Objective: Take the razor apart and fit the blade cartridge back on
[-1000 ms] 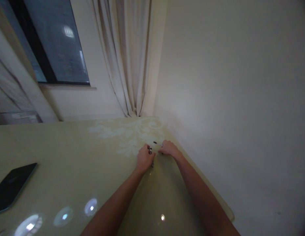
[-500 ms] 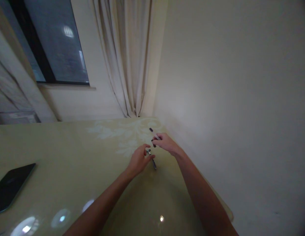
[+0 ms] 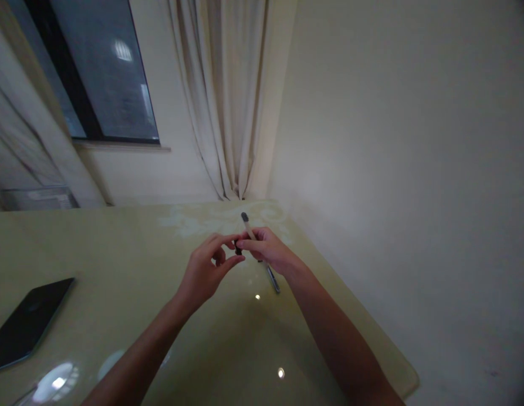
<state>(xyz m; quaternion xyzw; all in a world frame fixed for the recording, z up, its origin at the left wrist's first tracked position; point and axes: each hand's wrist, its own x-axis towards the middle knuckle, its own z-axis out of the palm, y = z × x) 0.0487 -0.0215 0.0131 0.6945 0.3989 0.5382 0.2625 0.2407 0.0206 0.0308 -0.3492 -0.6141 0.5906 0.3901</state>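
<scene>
My left hand (image 3: 207, 268) is closed in a pinch, thumb and forefinger on the two sides of a small black piece (image 3: 238, 248). My right hand (image 3: 268, 251) meets it from the other side, its fingertips also at that piece. A slim pale stick with a dark tip (image 3: 247, 224) slants up out of my right hand's grip. Below my right hand lies a razor (image 3: 274, 279) on the table; only its silver and dark handle shows, and its head is hidden behind the hand.
A dark flat tablet-like device (image 3: 29, 318) lies at the table's left. The glossy pale green table (image 3: 131, 265) ends at a wall (image 3: 393, 169) on the right. Curtains (image 3: 228, 101) and a window (image 3: 105, 73) stand behind it.
Both hands have moved left, away from the razor. My left fingers have closed on the black piece at my right fingertips. The pale stick has moved along with my right hand.
</scene>
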